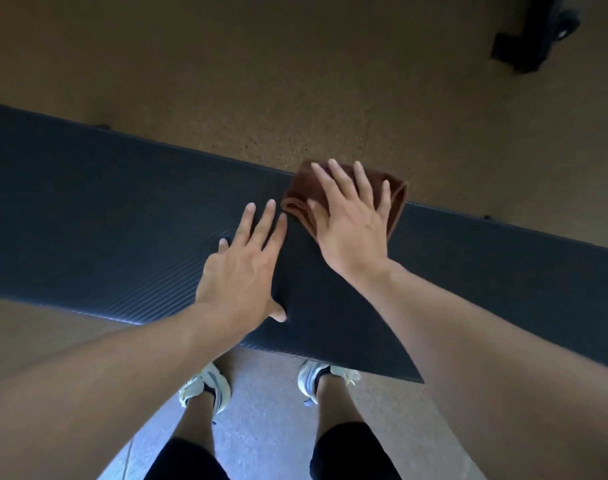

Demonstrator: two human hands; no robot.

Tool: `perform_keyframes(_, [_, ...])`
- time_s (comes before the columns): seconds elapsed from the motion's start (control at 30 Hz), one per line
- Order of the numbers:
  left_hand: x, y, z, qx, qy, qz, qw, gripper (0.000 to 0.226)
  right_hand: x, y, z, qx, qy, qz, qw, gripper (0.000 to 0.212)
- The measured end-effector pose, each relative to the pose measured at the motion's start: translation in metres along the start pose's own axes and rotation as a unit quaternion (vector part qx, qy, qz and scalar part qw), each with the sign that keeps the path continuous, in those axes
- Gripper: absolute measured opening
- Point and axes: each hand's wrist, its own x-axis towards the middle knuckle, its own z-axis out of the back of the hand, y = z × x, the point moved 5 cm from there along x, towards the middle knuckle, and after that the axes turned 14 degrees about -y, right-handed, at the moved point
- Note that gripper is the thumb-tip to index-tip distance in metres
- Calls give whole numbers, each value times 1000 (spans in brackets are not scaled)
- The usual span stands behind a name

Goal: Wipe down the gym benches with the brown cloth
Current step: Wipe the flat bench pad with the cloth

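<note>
A long dark padded gym bench runs across the view from left to right. A folded brown cloth lies on the bench's far edge. My right hand presses flat on the cloth with fingers spread. My left hand rests flat on the bare bench pad just left of the cloth, fingers apart, holding nothing.
Speckled brown rubber floor lies beyond the bench. A black piece of equipment sits at the far right corner. My two feet in pale trainers stand on the floor at the bench's near edge.
</note>
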Motion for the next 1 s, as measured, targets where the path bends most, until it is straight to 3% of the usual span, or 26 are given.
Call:
perform_keyframes(0.13, [-33,35,-14,-130,-80,-45,987,116,-66,18,-4,-11,-61,-2,998,51])
perform_keyframes(0.3, [-65,140,-32,-117,-111,-8,987,120,-183,64,-17,-32,53,155,986,52])
perform_keyframes(0.4, [-72,187,-29,-96,-104,-7,990,116,-127,70,-21,-44,52,155,986,54])
perform_keyframes(0.57, [-65,230,-19,-43,-83,28,995,127,1,110,-35,-26,14,-7,1000,55])
perform_keyframes(0.67, [-54,243,-21,-25,-41,47,998,140,5,132,-43,-28,-22,-60,998,53])
perform_keyframes(0.77, [-53,243,-29,-52,-28,48,997,142,-73,156,-44,-30,-45,4,999,51])
perform_keyframes(0.87, [-54,240,-29,-52,-33,51,997,142,-163,176,-49,-30,37,118,992,51])
perform_keyframes(1.0, [-50,240,-26,-29,-28,48,998,140,-119,178,-55,-30,68,126,989,50])
